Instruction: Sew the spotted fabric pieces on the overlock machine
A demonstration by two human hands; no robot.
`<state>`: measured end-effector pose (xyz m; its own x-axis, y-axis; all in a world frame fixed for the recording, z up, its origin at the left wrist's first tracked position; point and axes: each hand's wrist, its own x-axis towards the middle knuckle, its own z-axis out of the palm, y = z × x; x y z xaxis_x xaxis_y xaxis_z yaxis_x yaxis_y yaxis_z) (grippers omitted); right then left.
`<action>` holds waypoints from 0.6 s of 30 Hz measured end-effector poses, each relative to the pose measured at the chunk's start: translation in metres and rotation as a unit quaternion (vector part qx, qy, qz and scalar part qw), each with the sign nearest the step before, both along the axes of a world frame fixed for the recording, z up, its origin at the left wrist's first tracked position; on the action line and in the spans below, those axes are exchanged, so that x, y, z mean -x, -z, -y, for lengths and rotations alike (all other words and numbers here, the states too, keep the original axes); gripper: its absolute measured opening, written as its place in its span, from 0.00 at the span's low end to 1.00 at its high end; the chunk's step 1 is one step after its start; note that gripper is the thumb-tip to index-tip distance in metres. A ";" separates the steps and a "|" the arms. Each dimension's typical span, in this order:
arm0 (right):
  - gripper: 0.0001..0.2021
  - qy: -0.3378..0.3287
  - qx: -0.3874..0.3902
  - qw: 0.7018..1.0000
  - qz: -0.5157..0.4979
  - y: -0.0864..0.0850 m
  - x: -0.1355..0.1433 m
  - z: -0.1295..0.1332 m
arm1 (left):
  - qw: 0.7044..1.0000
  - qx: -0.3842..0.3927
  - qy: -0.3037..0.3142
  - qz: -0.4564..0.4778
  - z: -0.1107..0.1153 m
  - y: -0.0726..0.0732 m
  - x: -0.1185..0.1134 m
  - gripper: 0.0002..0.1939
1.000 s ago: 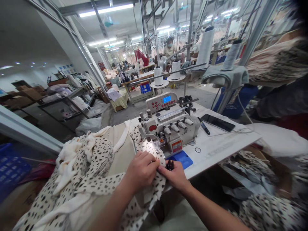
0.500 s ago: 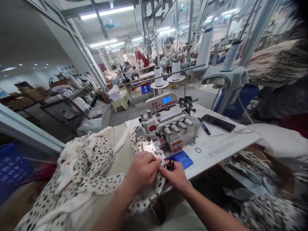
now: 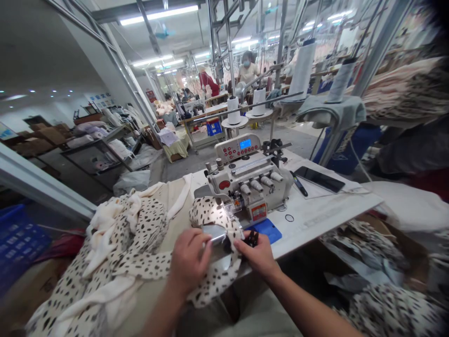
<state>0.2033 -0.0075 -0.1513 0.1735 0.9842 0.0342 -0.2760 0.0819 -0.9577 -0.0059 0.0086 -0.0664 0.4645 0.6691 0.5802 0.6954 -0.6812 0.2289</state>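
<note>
A white overlock sewing machine (image 3: 250,180) stands on the table with its lamp lit. A cream fleece piece with black spots (image 3: 233,231) lies under its presser area and curves down over the table's front edge. My right hand (image 3: 259,252) pinches the right edge of this piece between thumb and fingers. A small dark object (image 3: 251,238), its kind unclear, shows at those fingers. To the left, my left hand (image 3: 189,257) is over the cloth with bent fingers, thumb and forefinger apart, and nothing visible between them. A bare metal plate (image 3: 214,233) shows between the hands.
Spotted fleece pieces (image 3: 140,224) are heaped at left. A phone (image 3: 320,179), a dark-handled cutter (image 3: 299,184), a black ring (image 3: 289,218) and a blue pad (image 3: 268,230) lie right. Thread cones (image 3: 233,111) stand behind. A masked person (image 3: 247,70) sits farther back.
My left hand has left the cloth edge beside my right hand and moved left, uncovering the metal plate. My right hand keeps its pinch, in nearly the same place.
</note>
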 end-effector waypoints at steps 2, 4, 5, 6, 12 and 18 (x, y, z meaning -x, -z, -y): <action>0.18 -0.006 -0.015 1.000 -0.013 0.002 -0.002 0.000 | 0.996 0.024 -0.089 -0.005 0.003 0.019 0.032 0.09; 0.15 0.001 -0.046 0.999 -0.010 0.000 -0.003 -0.001 | 0.983 0.078 -0.155 -0.065 0.005 0.035 0.063 0.15; 0.14 0.011 -0.065 0.998 -0.002 -0.002 -0.003 -0.001 | 0.973 0.111 -0.179 -0.092 0.006 0.040 0.075 0.15; 0.13 0.021 -0.083 0.996 0.008 -0.005 -0.004 -0.001 | 0.963 0.150 -0.195 -0.113 0.009 0.042 0.084 0.15; 0.13 0.019 -0.083 0.996 0.032 -0.009 -0.003 0.000 | 0.937 0.318 -0.127 -0.065 0.059 0.039 0.059 0.13; 0.15 0.005 -0.042 0.999 0.018 -0.001 -0.003 0.003 | 0.887 0.433 0.155 0.037 0.111 0.113 -0.042 0.04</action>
<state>0.2059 -0.0108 -0.1505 0.1815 0.9757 0.1229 -0.2401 0.1652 -0.9566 0.0359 -0.1020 -0.1793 0.6861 0.7257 -0.0512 0.4658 -0.3842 0.7971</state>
